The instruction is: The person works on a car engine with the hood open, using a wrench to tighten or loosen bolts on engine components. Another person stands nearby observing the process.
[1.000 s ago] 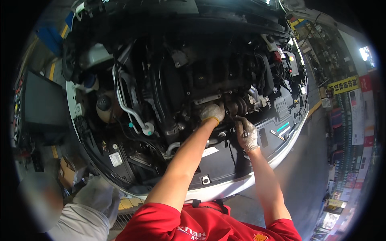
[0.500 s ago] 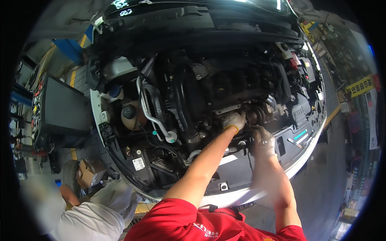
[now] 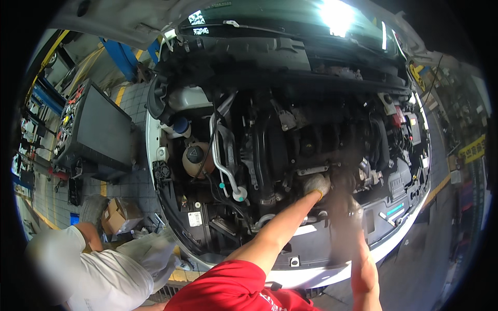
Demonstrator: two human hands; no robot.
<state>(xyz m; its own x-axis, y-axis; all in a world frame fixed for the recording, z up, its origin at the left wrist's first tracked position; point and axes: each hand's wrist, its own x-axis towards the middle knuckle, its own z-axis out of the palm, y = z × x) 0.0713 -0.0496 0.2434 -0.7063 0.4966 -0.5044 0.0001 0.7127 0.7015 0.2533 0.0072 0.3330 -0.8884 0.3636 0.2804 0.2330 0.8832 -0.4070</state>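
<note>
The engine (image 3: pixel 310 144) lies just beyond the left hand (image 3: pixel 316 183) and right hand (image 3: pixel 355 210)

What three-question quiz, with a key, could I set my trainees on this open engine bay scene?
1. Multiple choice: what covers the person's left hand?
(a) a blue rubber glove
(b) a pale knitted fabric glove with a yellow cuff
(c) nothing

2. True or false: the round tan plastic reservoir with the black cap sits to the left of that hand.

3. Short answer: which of the person's two hands looks heavily blurred?

Key: 1 b; 2 true; 3 the right hand.
</note>
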